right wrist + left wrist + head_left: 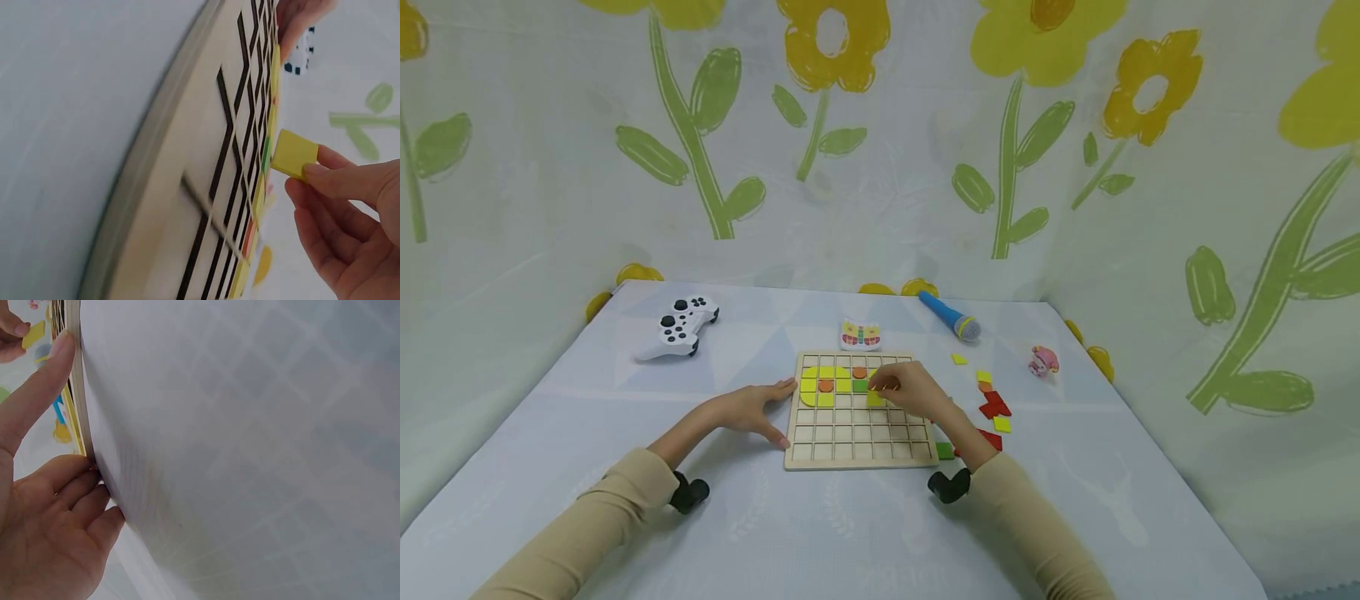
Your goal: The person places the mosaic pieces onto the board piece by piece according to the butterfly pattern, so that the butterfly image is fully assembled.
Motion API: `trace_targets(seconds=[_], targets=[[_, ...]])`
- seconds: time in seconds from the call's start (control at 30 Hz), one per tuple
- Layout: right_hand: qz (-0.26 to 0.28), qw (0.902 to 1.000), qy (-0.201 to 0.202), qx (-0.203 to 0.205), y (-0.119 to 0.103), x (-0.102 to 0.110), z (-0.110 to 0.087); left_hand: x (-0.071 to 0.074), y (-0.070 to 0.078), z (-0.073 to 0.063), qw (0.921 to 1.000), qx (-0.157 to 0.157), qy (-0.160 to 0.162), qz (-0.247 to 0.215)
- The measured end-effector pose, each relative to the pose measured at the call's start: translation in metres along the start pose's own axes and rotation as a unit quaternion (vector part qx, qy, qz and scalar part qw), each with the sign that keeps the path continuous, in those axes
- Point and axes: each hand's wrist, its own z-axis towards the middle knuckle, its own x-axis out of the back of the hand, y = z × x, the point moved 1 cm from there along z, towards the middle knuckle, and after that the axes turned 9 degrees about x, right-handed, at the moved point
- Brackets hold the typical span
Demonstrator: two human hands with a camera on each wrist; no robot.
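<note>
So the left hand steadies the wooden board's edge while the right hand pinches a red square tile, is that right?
Not quite: the tile that the right hand pinches is yellow, not red, as the right wrist view shows. The rest stands.

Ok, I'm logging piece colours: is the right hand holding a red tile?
No, the right hand is pinching a yellow square tile.

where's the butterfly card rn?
In the head view, the butterfly card lies just beyond the far edge of the wooden grid board, near that edge's middle, left of the blue microphone.
</note>
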Motion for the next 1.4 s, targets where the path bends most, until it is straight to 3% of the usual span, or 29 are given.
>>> trace_targets(seconds=[0.2, 0.57, 0.97, 1.4], targets=[[0.013, 0.9998, -0.016, -0.009, -0.011, -0.019, 0.019, 0.000, 0.000, -0.001, 1.0000, 0.002, 0.001, -0.002], [0.020, 0.9993, 0.003, -0.032, -0.015, -0.033, 0.036, 0.001, 0.001, -0.002, 1.0000, -0.006, 0.001, -0.004], [-0.017, 0.9969, -0.024, -0.073, -0.019, -0.035, 0.038, 0.000, 0.001, -0.001, 1.0000, 0.004, 0.002, -0.003], [-0.018, 0.9975, -0.028, -0.062, -0.017, -0.024, 0.025, -0.001, -0.001, 0.001, 1.0000, 0.004, 0.002, 0.001]])
